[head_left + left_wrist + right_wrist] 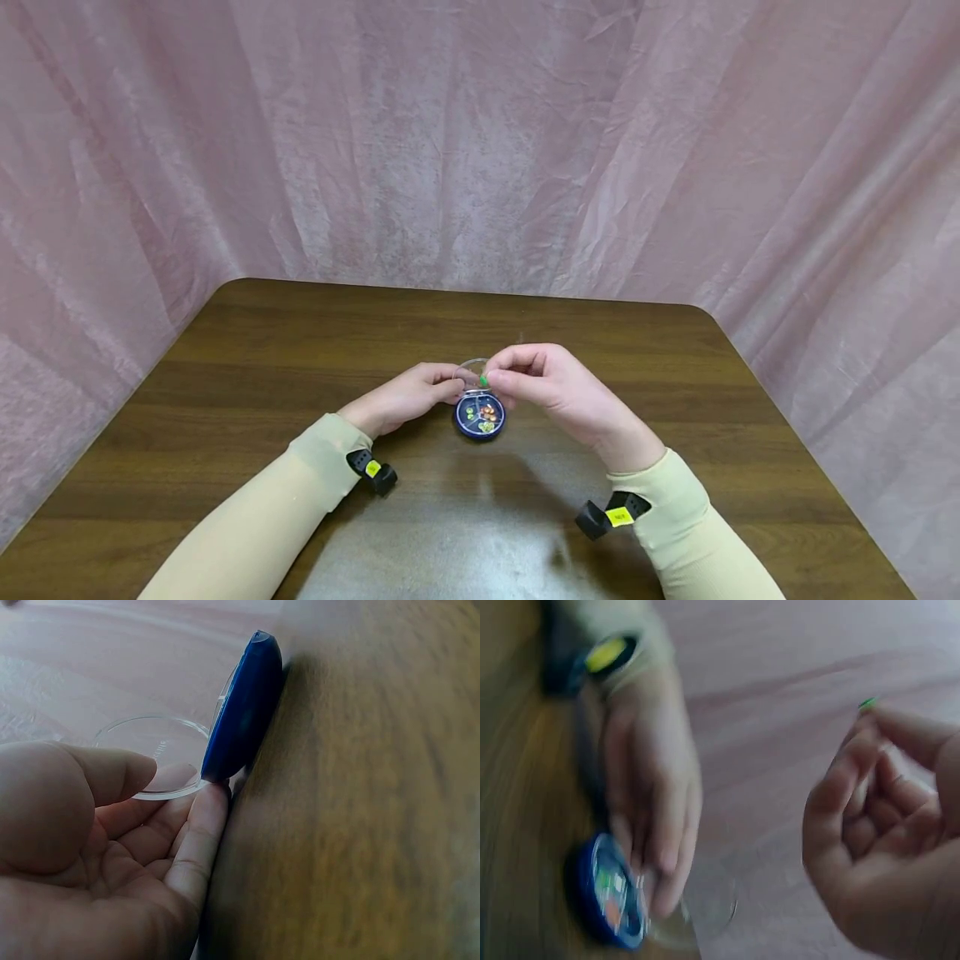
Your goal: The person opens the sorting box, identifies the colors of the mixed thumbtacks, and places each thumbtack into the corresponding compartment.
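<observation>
A small round blue case with a hinged clear lid lies on the table. Dividers split its inside into three compartments, with small green, orange and yellowish-green pieces in them. My left hand holds the raised clear lid between thumb and fingers; one finger touches the table beside the hinge. Thumb and forefinger of my right hand pinch a tiny green piece above the case, near the lid. The piece's exact kind is too small to tell.
The brown wooden table has rounded far corners and a glossy patch of light in front of the case. Pink curtains hang behind the table and along its sides. A black camera band sits on each wrist.
</observation>
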### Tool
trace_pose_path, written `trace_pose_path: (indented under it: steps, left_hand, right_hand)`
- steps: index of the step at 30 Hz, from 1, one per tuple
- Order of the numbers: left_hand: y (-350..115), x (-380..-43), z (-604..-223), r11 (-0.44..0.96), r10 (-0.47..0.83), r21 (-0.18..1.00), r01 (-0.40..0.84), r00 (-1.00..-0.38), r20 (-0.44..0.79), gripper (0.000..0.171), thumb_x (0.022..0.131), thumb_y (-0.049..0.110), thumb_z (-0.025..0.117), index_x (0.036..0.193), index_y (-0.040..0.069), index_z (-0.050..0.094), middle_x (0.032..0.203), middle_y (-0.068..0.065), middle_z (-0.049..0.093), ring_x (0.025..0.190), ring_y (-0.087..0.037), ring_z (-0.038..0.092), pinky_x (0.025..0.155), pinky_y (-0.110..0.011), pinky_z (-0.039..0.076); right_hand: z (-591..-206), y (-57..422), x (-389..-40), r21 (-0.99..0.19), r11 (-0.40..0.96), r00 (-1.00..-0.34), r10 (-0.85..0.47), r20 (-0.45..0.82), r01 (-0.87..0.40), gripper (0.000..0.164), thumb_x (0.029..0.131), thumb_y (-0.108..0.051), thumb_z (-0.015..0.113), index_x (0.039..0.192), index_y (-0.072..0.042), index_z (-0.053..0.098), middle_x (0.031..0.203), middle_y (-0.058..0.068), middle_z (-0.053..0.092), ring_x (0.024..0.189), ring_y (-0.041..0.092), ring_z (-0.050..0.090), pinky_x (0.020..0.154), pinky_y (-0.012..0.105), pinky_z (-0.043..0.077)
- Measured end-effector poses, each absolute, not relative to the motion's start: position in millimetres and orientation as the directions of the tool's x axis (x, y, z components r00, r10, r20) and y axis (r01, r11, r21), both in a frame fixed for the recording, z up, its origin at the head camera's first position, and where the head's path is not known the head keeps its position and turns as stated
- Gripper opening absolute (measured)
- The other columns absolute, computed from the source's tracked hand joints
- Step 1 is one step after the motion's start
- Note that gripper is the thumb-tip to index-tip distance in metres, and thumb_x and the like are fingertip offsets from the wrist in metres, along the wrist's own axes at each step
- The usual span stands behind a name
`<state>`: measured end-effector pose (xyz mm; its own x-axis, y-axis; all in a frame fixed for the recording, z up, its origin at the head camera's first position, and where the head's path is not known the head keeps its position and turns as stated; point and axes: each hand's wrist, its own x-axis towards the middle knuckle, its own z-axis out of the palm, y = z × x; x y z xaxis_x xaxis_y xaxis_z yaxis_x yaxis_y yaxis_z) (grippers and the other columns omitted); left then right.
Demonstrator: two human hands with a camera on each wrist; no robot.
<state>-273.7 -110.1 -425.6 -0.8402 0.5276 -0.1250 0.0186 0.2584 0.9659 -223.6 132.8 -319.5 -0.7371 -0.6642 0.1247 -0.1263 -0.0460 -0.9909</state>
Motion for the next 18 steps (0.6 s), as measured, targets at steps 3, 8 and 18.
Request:
trace_pose_path:
  steps: [3, 8, 18]
  left_hand:
    - [-109.9, -274.1, -426.2, 0.247, 0.544, 0.969, 0.032, -0.832, -0.111, 0.028, 0.104, 0.018, 0.051, 0.128, 0.015, 0.067, 0.132, 0.0, 0.062, 0.122, -0.017, 0.058, 0.101, -0.032, 0.045]
    - [-110.2, -274.7, -429.1, 0.243, 0.555, 0.969, 0.048, -0.826, -0.098, 0.029, 0.105, 0.017, 0.051, 0.128, 0.014, 0.067, 0.133, 0.001, 0.062, 0.121, -0.016, 0.058, 0.101, -0.031, 0.045]
    - [-114.1, -274.4, -428.2, 0.283, 0.536, 0.957, 0.055, -0.837, -0.11, 0.03, 0.105, 0.023, 0.051, 0.13, 0.017, 0.065, 0.132, 0.001, 0.062, 0.117, -0.016, 0.06, 0.102, -0.033, 0.044]
  right_hand:
    - [-328.4, 126.7, -225.4, -0.879, 0.319, -0.799, -0.592, 0.106, -0.354, 0.012, 0.095, -0.031, 0.068, 0.096, -0.02, 0.072, 0.085, -0.005, 0.065, 0.082, 0.012, 0.06, 0.074, 0.03, 0.051]
    - [-351.3, 113.4, -232.6, -0.513, 0.666, -0.825, -0.537, 0.174, -0.542, 0.006, 0.092, -0.034, 0.069, 0.086, -0.032, 0.068, 0.079, -0.021, 0.061, 0.072, 0.0, 0.058, 0.067, 0.023, 0.048]
    - [-378.0, 94.6, -249.0, -0.211, 0.763, -0.791, -0.586, 0.174, -0.611, 0.016, 0.089, -0.021, 0.065, 0.078, -0.031, 0.071, 0.067, -0.02, 0.052, 0.061, 0.004, 0.049, 0.053, 0.025, 0.041]
